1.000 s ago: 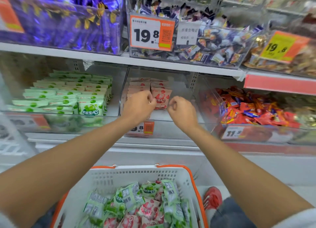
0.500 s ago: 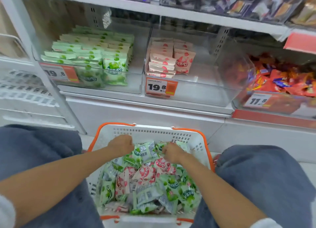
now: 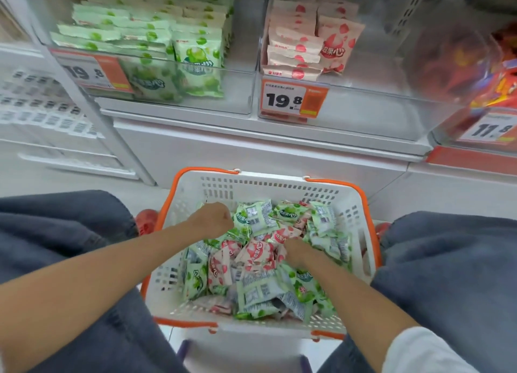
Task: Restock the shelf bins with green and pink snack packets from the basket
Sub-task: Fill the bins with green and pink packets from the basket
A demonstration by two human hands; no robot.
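While the basket (image 3: 265, 189) sits between the knees, handy below the sparsely stocked pink bin (image 3: 363, 104), the left hand (image 3: 215, 221) curls beside a green packet (image 3: 257, 216); the right hand (image 3: 296, 253) burrows among pink packets (image 3: 254, 253); both sets of fingers are hidden, so the grip cannot be told.

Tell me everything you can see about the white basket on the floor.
The white plastic basket has slotted walls and orange handles folded down along its rim. It sits on the floor between the person's knees, holding a loose heap of green and pink snack packets. The left hand and right hand reach into it.
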